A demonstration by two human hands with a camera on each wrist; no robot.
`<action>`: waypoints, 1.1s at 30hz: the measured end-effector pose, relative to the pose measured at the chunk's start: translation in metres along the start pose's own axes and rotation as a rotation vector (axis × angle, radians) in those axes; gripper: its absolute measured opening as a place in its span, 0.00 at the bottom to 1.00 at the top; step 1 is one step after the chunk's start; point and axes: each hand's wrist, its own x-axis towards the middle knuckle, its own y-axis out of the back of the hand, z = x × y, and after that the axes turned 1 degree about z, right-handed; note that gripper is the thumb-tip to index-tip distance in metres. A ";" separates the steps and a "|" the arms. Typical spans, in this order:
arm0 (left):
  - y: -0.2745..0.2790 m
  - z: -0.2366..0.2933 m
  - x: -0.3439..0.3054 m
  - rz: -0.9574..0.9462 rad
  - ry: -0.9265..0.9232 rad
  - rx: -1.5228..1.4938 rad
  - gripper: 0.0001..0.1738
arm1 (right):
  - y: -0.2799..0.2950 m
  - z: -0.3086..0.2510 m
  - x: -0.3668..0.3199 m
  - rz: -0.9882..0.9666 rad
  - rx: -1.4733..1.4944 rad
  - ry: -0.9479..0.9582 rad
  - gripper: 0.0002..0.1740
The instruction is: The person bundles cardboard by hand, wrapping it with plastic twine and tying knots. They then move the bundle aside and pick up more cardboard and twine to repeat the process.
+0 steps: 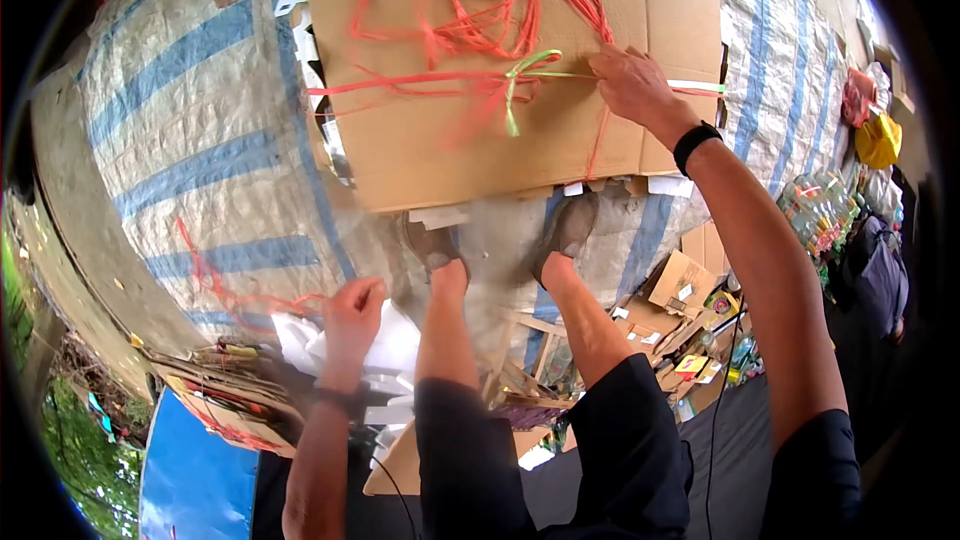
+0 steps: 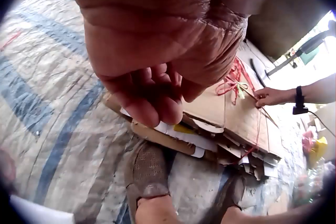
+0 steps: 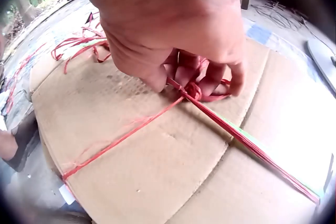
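Note:
A stack of flattened cardboard (image 1: 450,155) lies on the striped woven sheet, crossed by red plastic string (image 1: 400,85). A bow of red and light green string (image 1: 520,70) sits near its middle. My right hand (image 1: 637,85) grips the string on top of the stack. In the right wrist view, its fingertips pinch the red string (image 3: 194,90) where the strands cross, partly hiding the knot. My left hand (image 1: 355,325) is raised near my left knee, apart from the stack and blurred. Its fingers (image 2: 170,111) are loosely curled, with nothing visible in them.
A loose coil of red string (image 1: 485,15) lies on the cardboard. Striped woven sheeting (image 1: 190,130) spreads around my shoes (image 1: 570,225). Other folded cardboard (image 1: 235,405) and white pieces (image 1: 390,345) are at lower left. Boxes (image 1: 680,280) and plastic bottles (image 1: 815,205) stand at right.

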 end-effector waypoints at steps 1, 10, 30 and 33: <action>0.003 -0.018 -0.012 0.009 0.028 -0.028 0.11 | 0.003 0.001 0.003 0.007 0.000 0.009 0.06; 0.021 -0.074 -0.120 -0.121 0.436 -0.073 0.12 | 0.016 0.004 -0.001 -0.059 0.269 0.032 0.09; 0.067 -0.077 -0.282 -0.064 0.744 -0.418 0.12 | 0.119 -0.099 -0.034 -0.130 0.121 -0.057 0.20; 0.068 -0.072 -0.308 -0.041 0.811 -0.479 0.13 | 0.149 -0.117 -0.036 -0.098 0.147 -0.020 0.20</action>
